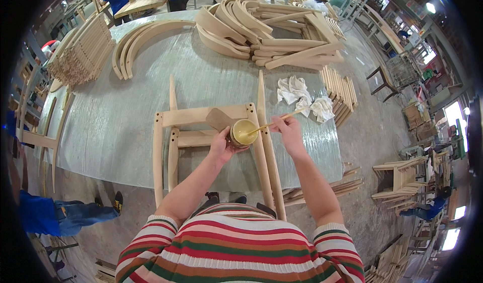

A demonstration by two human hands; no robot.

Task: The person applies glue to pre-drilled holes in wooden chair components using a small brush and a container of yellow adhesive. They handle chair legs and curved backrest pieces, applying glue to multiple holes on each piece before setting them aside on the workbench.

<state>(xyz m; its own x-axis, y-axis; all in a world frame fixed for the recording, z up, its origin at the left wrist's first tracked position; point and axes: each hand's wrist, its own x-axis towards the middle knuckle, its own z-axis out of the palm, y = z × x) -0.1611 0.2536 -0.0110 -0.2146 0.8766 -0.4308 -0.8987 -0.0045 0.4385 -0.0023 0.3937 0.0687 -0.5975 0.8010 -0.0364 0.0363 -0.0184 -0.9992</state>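
My left hand is wrapped around a small round jar of yellowish, thick-looking liquid, held over the wooden chair frame. A thin stick is pinched in my right hand, its lower end in the jar. A flat brown piece juts out beside my left hand; whether that hand also grips it, I cannot tell. Below lies the pale wooden chair frame, with dark round holes at its corners. Its right side rests close to another long wooden leg piece.
The table has a plastic-like covering. Crumpled white cloths lie to the right. Curved wooden parts are piled at the far side, with stacked slats far left. A person in blue is at the lower left.
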